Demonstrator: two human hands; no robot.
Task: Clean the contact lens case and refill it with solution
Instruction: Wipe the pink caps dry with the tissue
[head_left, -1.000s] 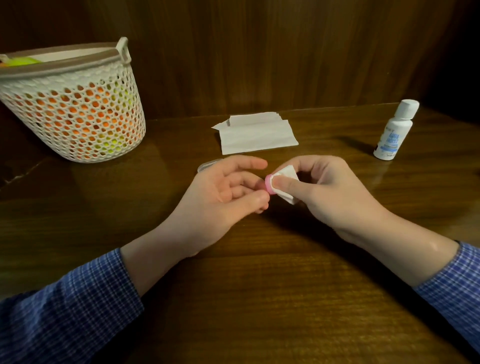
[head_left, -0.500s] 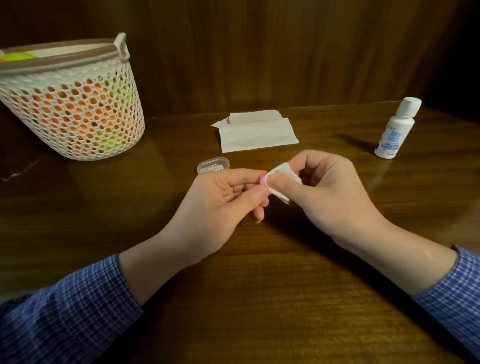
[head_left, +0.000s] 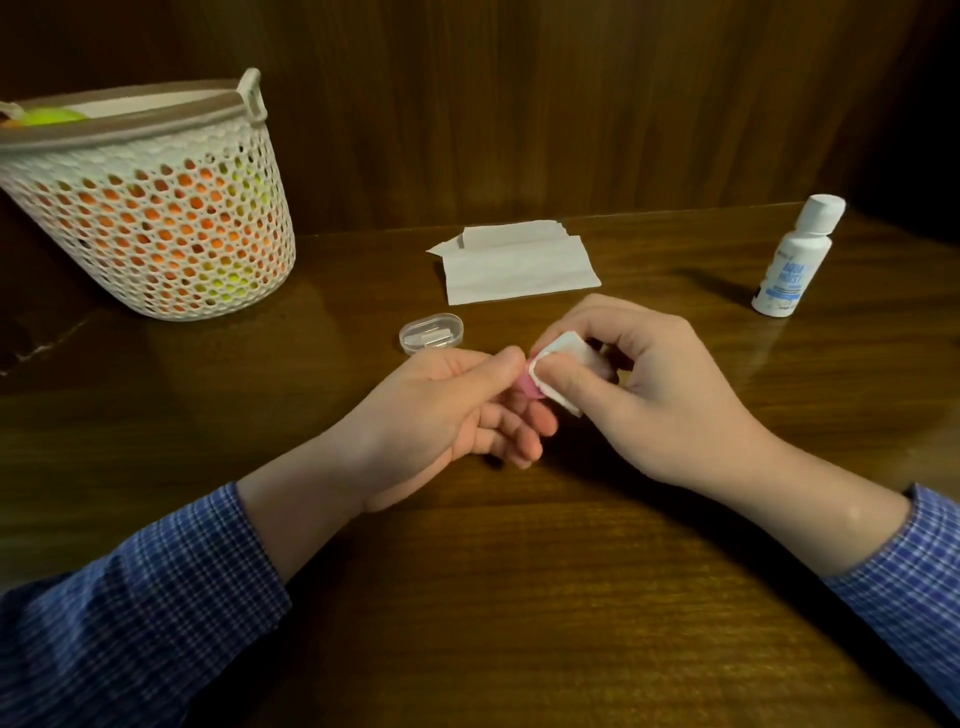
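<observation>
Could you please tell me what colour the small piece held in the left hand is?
Pink, seen in the head view.

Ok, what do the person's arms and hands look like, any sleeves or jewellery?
Both hands, left hand and right hand, are bare, with no rings or watch visible. Each arm wears a blue and white checked shirt sleeve, left sleeve and right sleeve, ending partway up the forearm.

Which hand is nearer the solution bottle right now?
Right. The right hand is just left of and in front of the solution bottle, pinching a wipe; the left hand lies farther left, beyond it.
</observation>
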